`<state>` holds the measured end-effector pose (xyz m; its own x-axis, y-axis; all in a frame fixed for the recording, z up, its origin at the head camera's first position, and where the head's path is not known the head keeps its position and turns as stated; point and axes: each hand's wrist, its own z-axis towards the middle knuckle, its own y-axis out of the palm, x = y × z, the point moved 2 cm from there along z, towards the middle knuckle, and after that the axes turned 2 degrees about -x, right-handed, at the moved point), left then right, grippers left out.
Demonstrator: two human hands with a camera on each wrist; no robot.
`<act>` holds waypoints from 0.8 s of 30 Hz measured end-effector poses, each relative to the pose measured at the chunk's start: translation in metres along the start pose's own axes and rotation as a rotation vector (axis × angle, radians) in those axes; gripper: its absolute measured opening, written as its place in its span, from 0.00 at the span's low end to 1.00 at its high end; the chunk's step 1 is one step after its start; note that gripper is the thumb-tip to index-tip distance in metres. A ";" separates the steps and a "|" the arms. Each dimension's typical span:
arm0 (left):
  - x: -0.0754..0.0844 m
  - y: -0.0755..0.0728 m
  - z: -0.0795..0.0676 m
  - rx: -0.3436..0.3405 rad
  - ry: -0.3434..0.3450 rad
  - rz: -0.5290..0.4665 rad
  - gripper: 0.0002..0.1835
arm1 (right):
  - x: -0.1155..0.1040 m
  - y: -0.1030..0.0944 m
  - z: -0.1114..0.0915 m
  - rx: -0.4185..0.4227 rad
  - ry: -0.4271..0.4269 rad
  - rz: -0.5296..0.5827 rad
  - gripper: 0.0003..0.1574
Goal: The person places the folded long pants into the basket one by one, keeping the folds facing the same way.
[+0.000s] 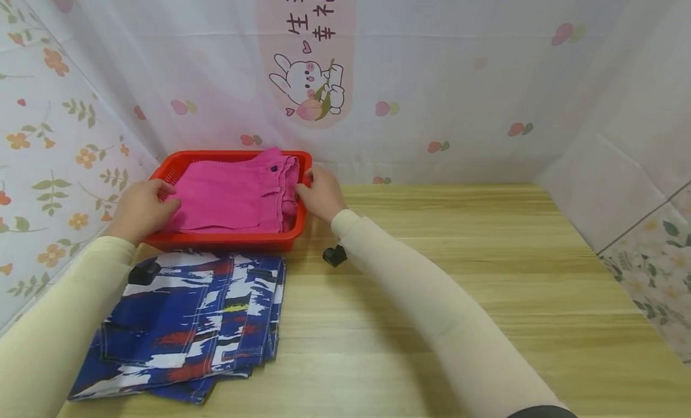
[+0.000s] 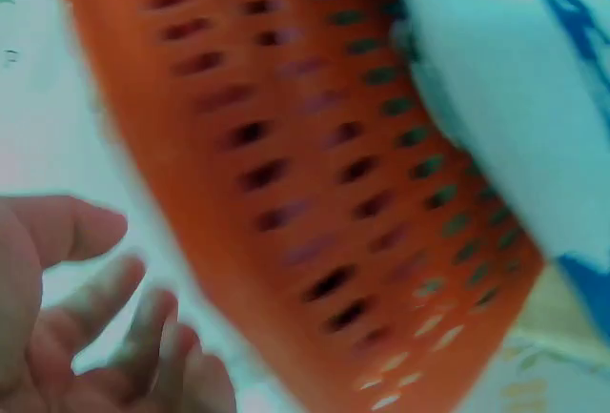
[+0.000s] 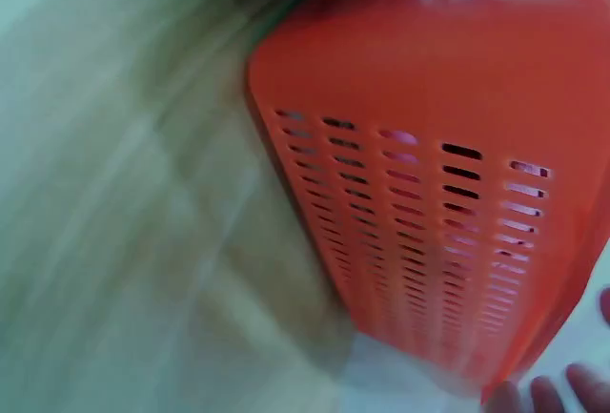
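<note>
A red plastic basket (image 1: 227,243) with slotted sides stands at the back left of the table. Folded pink trousers (image 1: 224,193) with a dark button lie inside it. My left hand (image 1: 143,208) is over the basket's left rim, its thumb above the pink cloth. In the left wrist view its fingers (image 2: 105,308) are loosely bent, apart from the rim. At the right rim is my right hand (image 1: 322,193), thumb toward the pink cloth; only its fingertips (image 3: 545,396) show in the right wrist view, beside the rim. Neither hand visibly holds cloth.
Folded trousers (image 1: 183,322) patterned in blue, white and red lie on the wooden table (image 1: 459,268) in front of the basket. A printed white curtain (image 1: 432,76) hangs behind, and a floral one (image 1: 54,136) borders the left side. Black wrist-worn pieces (image 1: 335,256) sit under both forearms.
</note>
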<state>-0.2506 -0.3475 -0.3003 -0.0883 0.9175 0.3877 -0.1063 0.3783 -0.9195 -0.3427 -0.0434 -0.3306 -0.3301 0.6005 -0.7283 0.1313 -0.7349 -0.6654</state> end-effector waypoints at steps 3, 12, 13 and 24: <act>0.010 -0.005 -0.003 -0.148 0.032 0.062 0.21 | 0.010 0.003 -0.003 -0.071 0.075 0.077 0.23; 0.022 -0.005 -0.002 -0.538 0.005 0.154 0.33 | 0.015 0.009 -0.004 -0.143 0.245 0.301 0.26; 0.022 -0.005 -0.001 -0.582 -0.010 0.148 0.37 | 0.015 0.010 -0.004 -0.147 0.255 0.310 0.26; 0.029 0.000 0.017 -0.868 -0.250 -0.019 0.48 | 0.017 0.011 -0.004 -0.152 0.281 0.369 0.26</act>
<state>-0.2703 -0.3237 -0.2877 -0.3175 0.8951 0.3130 0.6662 0.4454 -0.5982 -0.3431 -0.0397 -0.3511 0.0271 0.3857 -0.9222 0.3341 -0.8730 -0.3553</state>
